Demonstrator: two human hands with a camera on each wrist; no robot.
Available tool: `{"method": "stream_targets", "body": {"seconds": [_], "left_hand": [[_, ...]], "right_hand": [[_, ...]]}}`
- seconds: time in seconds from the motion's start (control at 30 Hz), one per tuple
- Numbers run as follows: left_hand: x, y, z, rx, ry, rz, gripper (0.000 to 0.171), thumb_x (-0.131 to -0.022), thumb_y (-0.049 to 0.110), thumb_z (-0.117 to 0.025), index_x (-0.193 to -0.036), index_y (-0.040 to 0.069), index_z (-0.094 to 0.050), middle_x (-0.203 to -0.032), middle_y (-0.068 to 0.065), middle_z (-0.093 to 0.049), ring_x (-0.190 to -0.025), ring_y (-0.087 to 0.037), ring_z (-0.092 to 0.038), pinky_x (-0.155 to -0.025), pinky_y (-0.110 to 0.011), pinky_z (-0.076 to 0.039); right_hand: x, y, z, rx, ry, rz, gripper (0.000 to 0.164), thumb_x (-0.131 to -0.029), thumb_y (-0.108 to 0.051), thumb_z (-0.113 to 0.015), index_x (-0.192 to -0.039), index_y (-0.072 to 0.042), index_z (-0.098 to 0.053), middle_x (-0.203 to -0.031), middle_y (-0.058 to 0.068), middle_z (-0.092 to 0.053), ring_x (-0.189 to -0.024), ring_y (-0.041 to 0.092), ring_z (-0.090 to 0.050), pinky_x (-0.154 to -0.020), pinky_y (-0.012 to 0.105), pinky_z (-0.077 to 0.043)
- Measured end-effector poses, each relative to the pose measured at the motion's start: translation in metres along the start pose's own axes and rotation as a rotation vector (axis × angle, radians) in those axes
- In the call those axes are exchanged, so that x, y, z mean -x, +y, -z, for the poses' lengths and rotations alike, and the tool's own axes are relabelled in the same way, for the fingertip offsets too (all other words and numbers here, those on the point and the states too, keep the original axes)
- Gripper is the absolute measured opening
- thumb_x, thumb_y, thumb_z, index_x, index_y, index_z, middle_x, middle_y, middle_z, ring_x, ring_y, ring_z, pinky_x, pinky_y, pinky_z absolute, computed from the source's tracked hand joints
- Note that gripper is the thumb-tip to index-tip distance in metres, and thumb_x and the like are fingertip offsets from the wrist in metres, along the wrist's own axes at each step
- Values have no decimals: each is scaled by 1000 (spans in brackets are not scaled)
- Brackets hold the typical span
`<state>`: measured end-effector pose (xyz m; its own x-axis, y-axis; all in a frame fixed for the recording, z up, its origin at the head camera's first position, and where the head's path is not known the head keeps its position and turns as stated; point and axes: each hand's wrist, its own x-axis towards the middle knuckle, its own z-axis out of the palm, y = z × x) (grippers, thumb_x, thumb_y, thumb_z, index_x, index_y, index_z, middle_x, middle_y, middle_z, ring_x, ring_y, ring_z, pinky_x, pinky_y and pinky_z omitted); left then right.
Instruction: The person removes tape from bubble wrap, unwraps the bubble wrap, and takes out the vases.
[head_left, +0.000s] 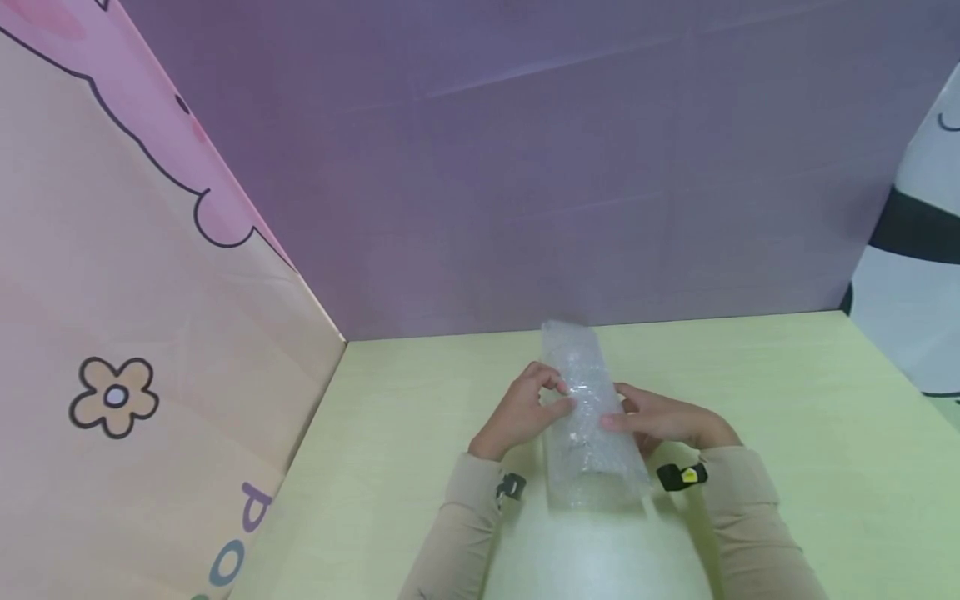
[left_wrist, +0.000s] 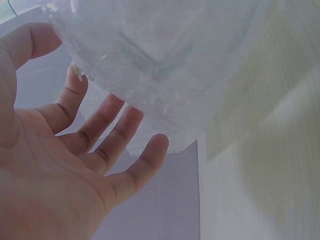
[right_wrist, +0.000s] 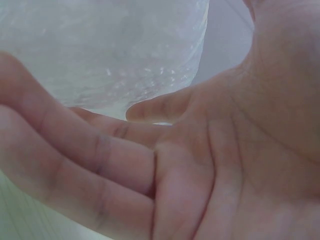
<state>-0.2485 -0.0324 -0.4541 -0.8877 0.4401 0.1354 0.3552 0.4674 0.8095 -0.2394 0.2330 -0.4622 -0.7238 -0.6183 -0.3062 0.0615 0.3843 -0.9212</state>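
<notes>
Beige L. sleeve (head_left: 456,537) & R. sleeve (head_left: 753,525): nearest cam., rising from bottom edge of head view, forearms angled inward toward each other.

L. cam mount (head_left: 512,487): blk., at inner side of L. wrist. R. cam mount (head_left: 682,477): blk. w/ yellow mark, inner side of R. wrist.

Wrap (head_left: 588,417): clear bubble wrap, qty. 1, long bundle, btwn the hands, over table (head_left: 420,433); whether it rests there, can't tell. Long axis runs near to far, far end tilted slightly L.; near end a loose, thinner flap. Contents, if any, too blurred to tell.

L. hand (head_left: 525,408): at wrap's L. side, grasping its edge btwn thumb & index. Wrist bent inward, index arched. Per L. wrist view, palm faces cam., middle & ring tips meet wrap's underside, little finger spread apart & straighter.

R. hand (head_left: 667,421): at wrap's R. side, grasping it; thumb laid across top face, pointing L., other fingers partly hidden behind/below. Per R. wrist view, palm up close, two fingers gently bent in foregrd.

Surrounds: table pale yellow-green; back wall (head_left: 555,167) purple; L. panel (head_left: 217,333) pale w/ flower (head_left: 138,392) & letters (head_left: 237,563); R. panel (head_left: 900,325) white w/ blk. band.
</notes>
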Motion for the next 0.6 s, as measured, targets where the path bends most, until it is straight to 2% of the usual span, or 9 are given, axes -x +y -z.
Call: {"method": "stream_targets", "body": {"seconds": [0.13, 0.3, 0.6], "left_hand": [[0, 0, 0, 3, -3, -3, 15, -94, 26, -71, -98, 12, -64, -128, -5, -58, -120, -30, -59, -99, -44, -53], [0, -1, -1, -5, -2, 9, 16, -94, 27, -70, -99, 13, -65, -130, -4, -58, -119, -25, -58, -100, -46, -53], [0, -1, 0, -25, 5, -3, 16, -94, 28, -71, -99, 14, -65, -129, -3, -59, -118, -19, -58, -95, -32, -51]], "right_hand": [[0, 1, 0, 2, 4, -2, 79, -103, -38, -57, -161, -8, -12, -130, 22, -61, -93, 32, -74, -76, 46, -63], [-1, 1, 0, 4, 5, -3, 79, -104, -37, -57, -161, -9, -12, -130, 22, -62, -93, 32, -74, -76, 46, -63], [0, -1, -1, 14, 8, -6, 80, -104, -38, -57, -162, -9, -10, -128, 21, -62, -90, 32, -74, -75, 46, -63]]}}
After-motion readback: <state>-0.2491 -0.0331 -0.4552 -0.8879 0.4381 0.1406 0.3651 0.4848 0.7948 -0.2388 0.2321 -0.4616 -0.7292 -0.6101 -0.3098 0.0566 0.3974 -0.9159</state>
